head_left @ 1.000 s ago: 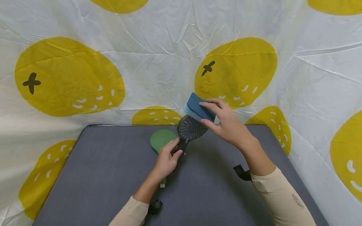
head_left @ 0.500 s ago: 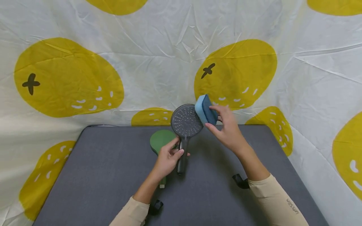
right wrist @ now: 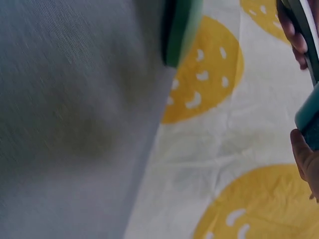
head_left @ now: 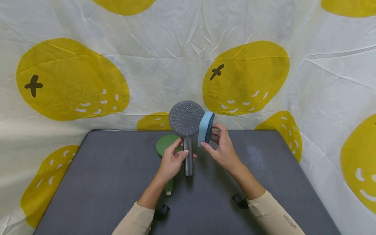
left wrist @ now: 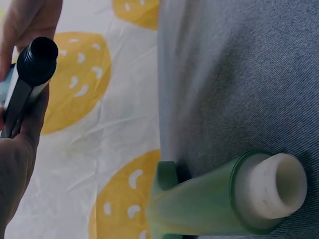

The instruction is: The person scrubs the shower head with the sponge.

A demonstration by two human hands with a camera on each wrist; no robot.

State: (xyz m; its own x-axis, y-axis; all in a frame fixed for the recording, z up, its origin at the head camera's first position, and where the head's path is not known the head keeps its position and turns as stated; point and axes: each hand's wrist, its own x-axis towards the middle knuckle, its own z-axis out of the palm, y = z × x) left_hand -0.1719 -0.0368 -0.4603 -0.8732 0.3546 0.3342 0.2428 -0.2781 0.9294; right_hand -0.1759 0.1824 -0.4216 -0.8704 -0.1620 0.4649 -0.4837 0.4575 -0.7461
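Note:
My left hand [head_left: 171,161] grips a dark grey shower head [head_left: 186,118] by its handle, the round nozzle face turned toward me and held upright above the table. In the left wrist view the threaded end of the handle [left wrist: 40,57] points at the camera. My right hand [head_left: 223,148] pinches a blue sponge [head_left: 204,129] between thumb and fingers, light blue foam side facing left and darker scouring side toward the palm. The sponge stands at the right edge of the nozzle face; whether they touch I cannot tell.
Behind the left hand, a green shower head [head_left: 167,143] lies on the grey cloth-covered table [head_left: 111,182]; its white threaded end [left wrist: 286,186] shows in the left wrist view. Small dark spots [head_left: 257,156] mark the cloth at right. A patterned curtain [head_left: 164,81] hangs behind the table.
The shower head has swung upright and shifted left, its face turning toward me. The sponge has gone from over the nozzle's top edge down along its right side, now standing on edge.

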